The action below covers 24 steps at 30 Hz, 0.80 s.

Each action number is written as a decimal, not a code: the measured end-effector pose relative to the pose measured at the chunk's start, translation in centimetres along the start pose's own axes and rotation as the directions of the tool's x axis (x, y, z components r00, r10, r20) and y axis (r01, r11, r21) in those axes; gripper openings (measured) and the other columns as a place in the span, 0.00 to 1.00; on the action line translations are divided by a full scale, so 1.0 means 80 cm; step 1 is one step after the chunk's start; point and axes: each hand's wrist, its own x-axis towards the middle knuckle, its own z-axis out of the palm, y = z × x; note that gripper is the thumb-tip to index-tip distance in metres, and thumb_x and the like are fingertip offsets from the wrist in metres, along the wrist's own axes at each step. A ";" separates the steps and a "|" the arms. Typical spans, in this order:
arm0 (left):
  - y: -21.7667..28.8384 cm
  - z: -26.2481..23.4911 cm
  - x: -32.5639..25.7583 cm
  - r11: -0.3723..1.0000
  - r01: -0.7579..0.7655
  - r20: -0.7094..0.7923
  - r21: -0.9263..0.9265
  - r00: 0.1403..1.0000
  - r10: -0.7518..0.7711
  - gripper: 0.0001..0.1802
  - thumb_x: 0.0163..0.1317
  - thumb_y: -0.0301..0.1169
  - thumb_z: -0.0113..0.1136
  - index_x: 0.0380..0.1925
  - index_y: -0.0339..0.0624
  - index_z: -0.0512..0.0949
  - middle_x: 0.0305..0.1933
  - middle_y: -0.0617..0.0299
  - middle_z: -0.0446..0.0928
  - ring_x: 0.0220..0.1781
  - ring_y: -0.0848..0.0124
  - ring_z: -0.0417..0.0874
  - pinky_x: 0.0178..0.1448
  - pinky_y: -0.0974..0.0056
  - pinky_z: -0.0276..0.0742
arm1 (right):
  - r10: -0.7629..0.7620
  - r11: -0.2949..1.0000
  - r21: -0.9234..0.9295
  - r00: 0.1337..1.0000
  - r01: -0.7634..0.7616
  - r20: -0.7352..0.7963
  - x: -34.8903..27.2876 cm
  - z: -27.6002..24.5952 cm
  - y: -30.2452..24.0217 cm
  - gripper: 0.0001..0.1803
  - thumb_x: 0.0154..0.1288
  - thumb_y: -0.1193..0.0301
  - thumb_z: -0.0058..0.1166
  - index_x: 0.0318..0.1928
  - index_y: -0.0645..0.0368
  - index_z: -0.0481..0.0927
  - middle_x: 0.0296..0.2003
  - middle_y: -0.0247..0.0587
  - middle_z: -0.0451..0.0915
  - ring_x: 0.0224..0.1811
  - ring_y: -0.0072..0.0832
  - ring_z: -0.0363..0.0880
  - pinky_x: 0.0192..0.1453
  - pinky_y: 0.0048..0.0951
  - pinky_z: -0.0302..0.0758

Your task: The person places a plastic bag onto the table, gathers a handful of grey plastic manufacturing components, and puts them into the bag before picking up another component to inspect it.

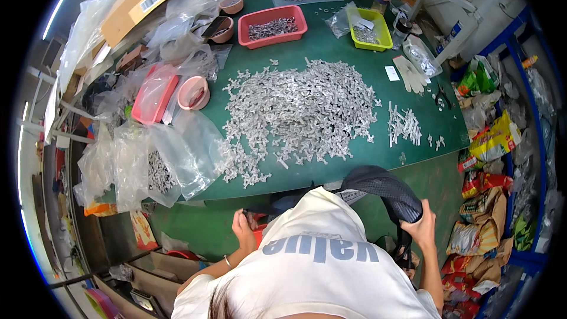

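Observation:
My right hand (420,224) is closed around a black mesh padded strap (378,182), which arches beside my white shirt in front of the table edge. On the other side of my body, my left hand (243,228) is held low with its fingers curled. A dark strap-like piece (266,208) lies close by it, but what those fingers hold is partly hidden. Ahead of both hands, a big heap of small silver metal parts (301,109) covers the middle of the green table (354,168). A smaller group of long silver pieces (404,127) lies to its right.
A red tray (242,38) and a yellow-green tray (387,38) with metal parts stand at the back. Clear plastic bags (195,147) and a pink bowl (204,106) crowd the left. Pliers (443,95) and a glove (409,74) lie right. Blue shelving (537,159) holds packages.

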 end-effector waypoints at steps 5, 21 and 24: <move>0.024 0.050 0.027 0.980 -0.199 0.002 0.005 0.980 0.199 0.16 0.65 0.37 0.42 0.45 0.37 0.66 0.24 0.64 0.65 0.21 0.77 0.65 0.26 0.71 0.66 | -0.286 0.958 -0.009 0.954 0.288 0.092 0.073 0.008 -0.047 0.26 0.32 0.73 0.61 0.38 0.64 0.69 0.32 0.55 0.74 0.36 0.50 0.75 0.39 0.37 0.71; 0.028 0.084 0.126 0.859 -0.361 -0.009 0.362 0.920 0.391 0.24 0.48 0.12 0.53 0.47 0.41 0.70 0.41 0.59 0.68 0.44 0.72 0.71 0.48 0.70 0.67 | -0.594 0.691 -0.020 0.584 0.722 0.554 0.229 0.220 -0.155 0.29 0.32 0.67 0.61 0.39 0.61 0.66 0.33 0.55 0.75 0.36 0.52 0.73 0.39 0.45 0.71; 0.018 0.081 0.150 0.727 -0.446 0.121 0.522 0.882 0.455 0.21 0.45 0.12 0.53 0.42 0.39 0.74 0.42 0.53 0.69 0.44 0.61 0.72 0.49 0.68 0.68 | -0.540 0.708 -0.070 0.602 0.703 0.587 0.240 0.253 -0.161 0.30 0.32 0.65 0.62 0.39 0.61 0.66 0.32 0.56 0.75 0.36 0.53 0.74 0.39 0.45 0.72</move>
